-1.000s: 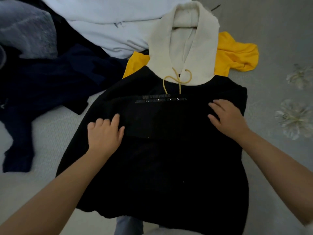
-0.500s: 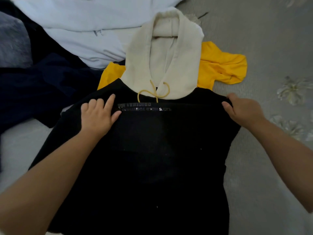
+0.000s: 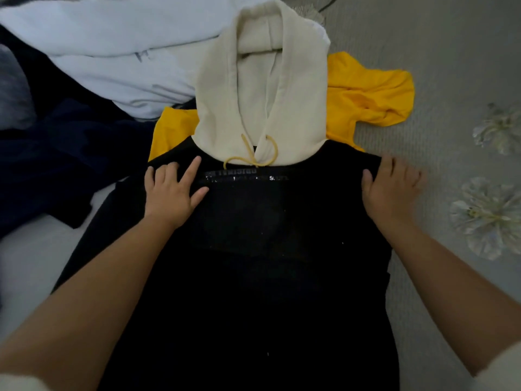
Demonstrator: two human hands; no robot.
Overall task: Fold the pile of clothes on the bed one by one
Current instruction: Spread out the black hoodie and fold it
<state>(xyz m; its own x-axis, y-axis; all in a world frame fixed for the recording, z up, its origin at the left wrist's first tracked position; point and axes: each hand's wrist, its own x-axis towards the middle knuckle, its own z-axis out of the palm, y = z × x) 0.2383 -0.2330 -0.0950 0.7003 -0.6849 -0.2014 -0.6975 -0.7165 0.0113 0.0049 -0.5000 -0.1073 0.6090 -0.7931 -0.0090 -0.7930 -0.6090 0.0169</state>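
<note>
A black hoodie point(image 3: 267, 249) with a cream hood point(image 3: 262, 88) and a yellow drawstring lies front-up on the bed, its sleeves tucked out of sight. My left hand point(image 3: 172, 193) rests flat on its upper left chest beside the printed lettering, fingers spread. My right hand point(image 3: 392, 190) lies flat on the right shoulder edge, fingers extended over the seam onto the bedcover; it is slightly blurred. Yellow sleeve fabric point(image 3: 369, 97) sticks out from under the hood on both sides.
A white garment point(image 3: 118, 52) lies crumpled at the upper left, partly under the hood. A dark navy garment point(image 3: 56, 159) spreads at the left. The grey bedcover point(image 3: 451, 66) with pale flower prints extends to the right.
Both hands slid up the black hoodie from mid-chest to the shoulder line, the right one moving outward to the shoulder edge. The view shifted closer toward the hood.
</note>
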